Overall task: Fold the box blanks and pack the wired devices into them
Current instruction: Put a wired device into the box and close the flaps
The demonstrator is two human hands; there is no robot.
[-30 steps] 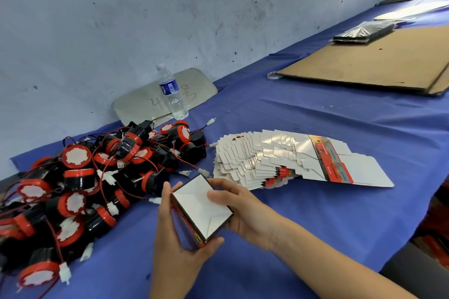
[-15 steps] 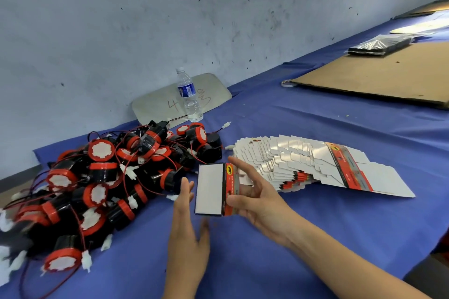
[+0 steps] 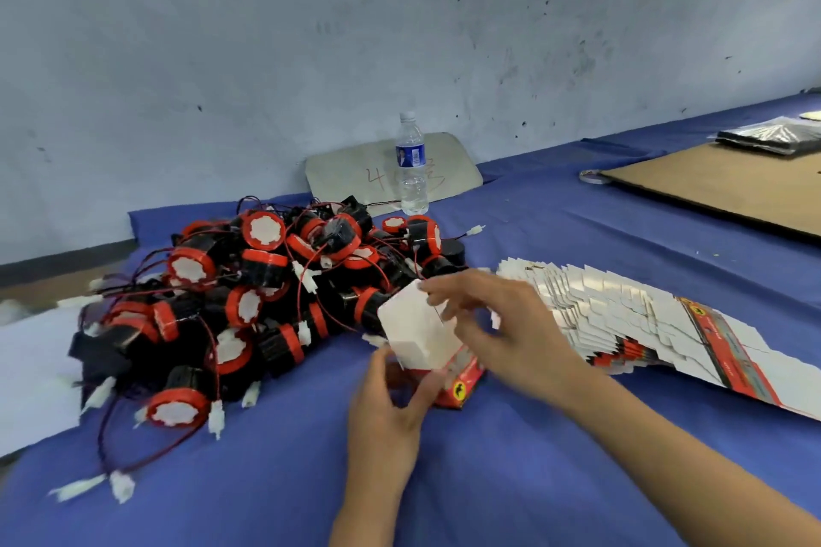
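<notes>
left hand (image 3: 391, 404) grips box (image 3: 422, 335) | right hand (image 3: 502, 324) apparently pinches its flap, blurred

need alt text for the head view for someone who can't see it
Two hands fold a small white and red box over a blue table: the left hand grips its lower end, the right hand is at its top. A pile of black and red wired devices lies left, fanned box blanks right.

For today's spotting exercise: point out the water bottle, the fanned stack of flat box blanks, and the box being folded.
water bottle (image 3: 412, 167), head view, on its blue label.
stack of box blanks (image 3: 622, 315), head view, on the white fanned flaps.
box (image 3: 415, 333), head view, on its white raised panel.
</notes>
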